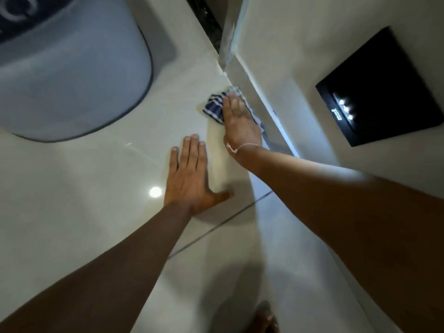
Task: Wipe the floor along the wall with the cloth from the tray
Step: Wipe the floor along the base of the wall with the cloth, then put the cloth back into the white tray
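Observation:
A blue and white checked cloth (214, 107) lies crumpled on the glossy pale floor tiles (96, 212), right against the skirting of the white wall (288, 56). My right hand (237, 116) presses flat on top of the cloth, fingers pointing away from me, a thin thread bracelet at the wrist. My left hand (189, 179) rests palm down on the bare floor a little nearer to me and to the left, fingers together, thumb spread out, holding nothing. No tray is in view.
A grey mat with a dark border (72, 75) covers the floor at the upper left. A black switch panel (382, 90) is set in the wall on the right. A dark door threshold (211, 18) runs at the top. A bare foot (264, 318) shows at the bottom.

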